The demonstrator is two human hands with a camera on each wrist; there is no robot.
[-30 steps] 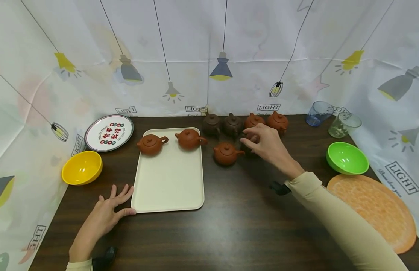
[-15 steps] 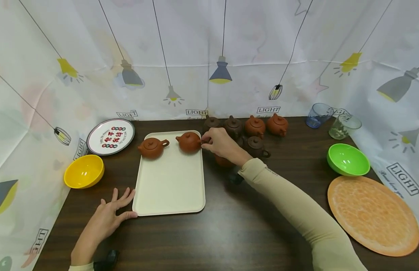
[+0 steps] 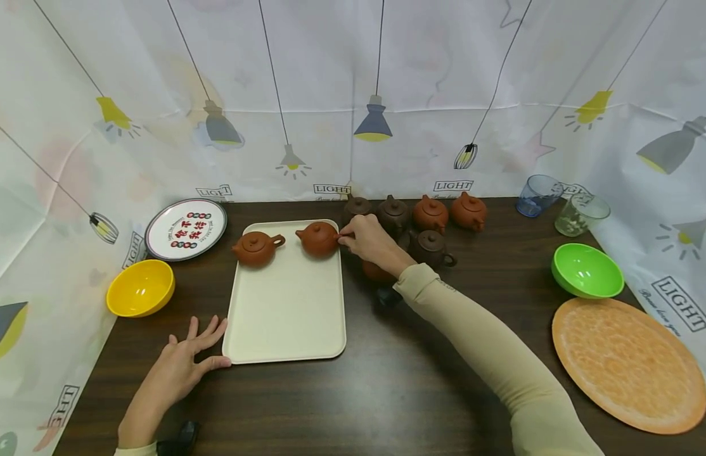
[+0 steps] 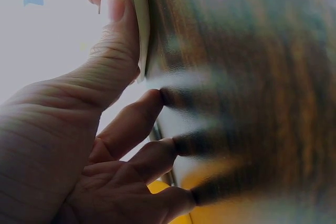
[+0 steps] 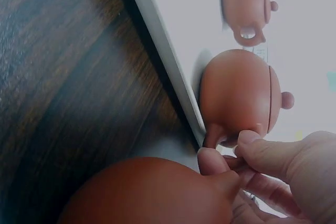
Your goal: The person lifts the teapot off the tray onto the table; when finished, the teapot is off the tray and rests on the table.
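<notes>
Right hand [image 3: 371, 240] pinched on the handle of a red-brown teapot [image 3: 318, 239] at the cream tray's [image 3: 284, 316] 1 o'clock corner, inside the rim. Second teapot [image 3: 255, 247] at 9 o'clock of the first, on the same tray. Another clay pot [image 3: 377, 272] half hidden under the wrist; five more [image 3: 430, 213] clustered at 2 o'clock. Left hand [image 3: 184, 364] spread flat on the dark table [image 3: 398, 380], thumb against the tray's 7 o'clock corner. Yellow bowl [image 3: 139, 288] at 10 o'clock of that hand.
</notes>
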